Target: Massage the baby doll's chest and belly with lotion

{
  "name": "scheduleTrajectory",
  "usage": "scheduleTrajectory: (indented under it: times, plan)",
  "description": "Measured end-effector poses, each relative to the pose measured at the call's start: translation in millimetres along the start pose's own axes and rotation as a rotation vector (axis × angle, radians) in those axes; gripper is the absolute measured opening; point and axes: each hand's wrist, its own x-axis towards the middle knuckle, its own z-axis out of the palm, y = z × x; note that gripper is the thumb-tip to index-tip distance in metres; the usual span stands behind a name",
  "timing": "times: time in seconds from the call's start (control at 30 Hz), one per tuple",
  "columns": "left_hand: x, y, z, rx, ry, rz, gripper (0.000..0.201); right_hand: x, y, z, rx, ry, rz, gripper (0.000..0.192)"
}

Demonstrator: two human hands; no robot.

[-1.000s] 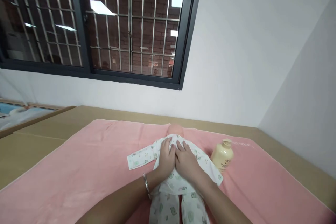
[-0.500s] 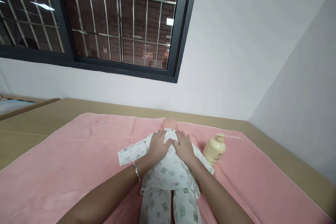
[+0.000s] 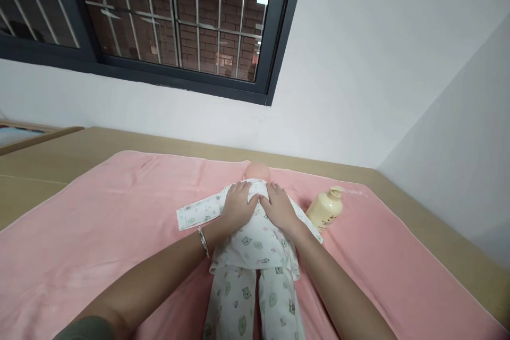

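Note:
A baby doll [image 3: 257, 171] lies on a pink towel [image 3: 99, 223], dressed in a white printed sleepsuit [image 3: 255, 255]. My left hand [image 3: 236, 205], with a silver bracelet at the wrist, rests flat on the doll's upper back near the left shoulder. Beside it, my right hand [image 3: 278, 207] lies flat on the right shoulder area, thumbs almost meeting. Neither hand holds anything. Only the top of the doll's head shows beyond my fingers.
A cream pump bottle [image 3: 325, 208] lies on the towel just right of the doll. The towel covers a tan bed surface [image 3: 48, 164] against a white wall. A barred window [image 3: 159, 16] is above, and a wall corner is at the right.
My hands slid up from the middle of the doll's back to its shoulders and spread slightly apart. The view tilted, showing more of the doll's legs.

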Motion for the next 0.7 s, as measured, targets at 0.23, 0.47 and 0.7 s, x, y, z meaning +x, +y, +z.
scheduleTrajectory:
  times: [0.23, 0.47, 0.7]
  plan:
    - [-10, -2, 2.7, -0.108, 0.112, 0.073, 0.027, -16, -14, 0, -0.124, -0.012, 0.024, 0.057]
    - [-1, 0, 1.6, 0.038, 0.050, -0.002, 0.038, 5, 4, 4, 0.046, 0.049, -0.066, 0.051]
    - [-8, 0, 2.0, -0.024, 0.137, 0.102, 0.024, -5, -12, 11, 0.003, 0.207, 0.019, 0.039]
